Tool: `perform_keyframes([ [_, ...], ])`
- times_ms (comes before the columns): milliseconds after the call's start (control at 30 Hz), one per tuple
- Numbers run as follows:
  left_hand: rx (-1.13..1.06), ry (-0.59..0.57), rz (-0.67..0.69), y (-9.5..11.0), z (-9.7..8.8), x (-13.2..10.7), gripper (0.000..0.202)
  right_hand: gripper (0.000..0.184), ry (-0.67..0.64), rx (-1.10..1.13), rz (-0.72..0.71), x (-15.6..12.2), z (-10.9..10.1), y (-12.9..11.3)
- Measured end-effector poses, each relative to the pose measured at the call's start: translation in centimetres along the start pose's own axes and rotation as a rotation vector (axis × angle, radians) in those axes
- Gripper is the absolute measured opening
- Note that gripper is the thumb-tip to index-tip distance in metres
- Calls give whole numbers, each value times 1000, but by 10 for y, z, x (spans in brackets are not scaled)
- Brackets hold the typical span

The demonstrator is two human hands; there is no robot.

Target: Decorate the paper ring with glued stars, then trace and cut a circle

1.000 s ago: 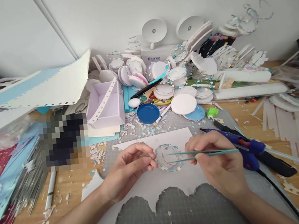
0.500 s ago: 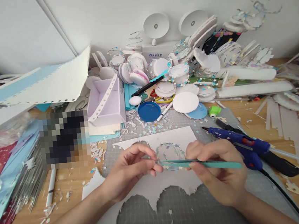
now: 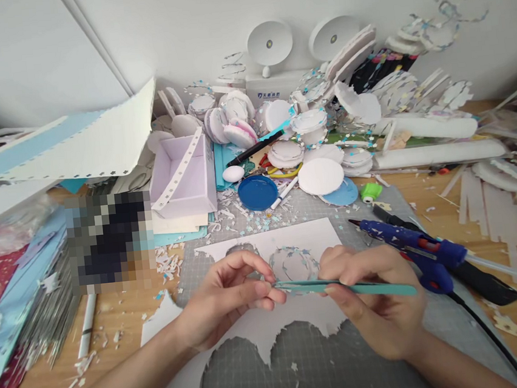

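1. Grey cutting mat (image 3: 311,366) on the counter (image 3: 115,320), under a torn white sheet (image 3: 317,234).
2. Right hand (image 3: 379,310) pinches teal tweezers (image 3: 363,287) — long axis left-right, tips pointing left.
3. Left hand (image 3: 223,301) pinches, it seems, the wreath ring (image 3: 286,251) over the sheet.

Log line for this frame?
left hand: pinches decorated ring | right hand: holds teal tweezers against it | blue glue gun: lying to the right
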State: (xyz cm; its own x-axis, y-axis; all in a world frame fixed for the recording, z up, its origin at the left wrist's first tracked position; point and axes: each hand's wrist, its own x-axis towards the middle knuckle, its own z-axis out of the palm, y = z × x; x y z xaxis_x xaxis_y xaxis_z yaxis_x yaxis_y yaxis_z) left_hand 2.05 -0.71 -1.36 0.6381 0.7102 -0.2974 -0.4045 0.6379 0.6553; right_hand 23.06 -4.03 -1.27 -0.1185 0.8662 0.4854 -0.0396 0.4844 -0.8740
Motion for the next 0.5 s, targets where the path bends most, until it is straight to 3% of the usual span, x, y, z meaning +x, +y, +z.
perform_keyframes([
  [233,18,-17,4,0,2,-1,8,19,98,87,111,4,2,-4],
  [500,219,-9,166,-2,3,-2,9,12,133,209,228,6,1,0],
])
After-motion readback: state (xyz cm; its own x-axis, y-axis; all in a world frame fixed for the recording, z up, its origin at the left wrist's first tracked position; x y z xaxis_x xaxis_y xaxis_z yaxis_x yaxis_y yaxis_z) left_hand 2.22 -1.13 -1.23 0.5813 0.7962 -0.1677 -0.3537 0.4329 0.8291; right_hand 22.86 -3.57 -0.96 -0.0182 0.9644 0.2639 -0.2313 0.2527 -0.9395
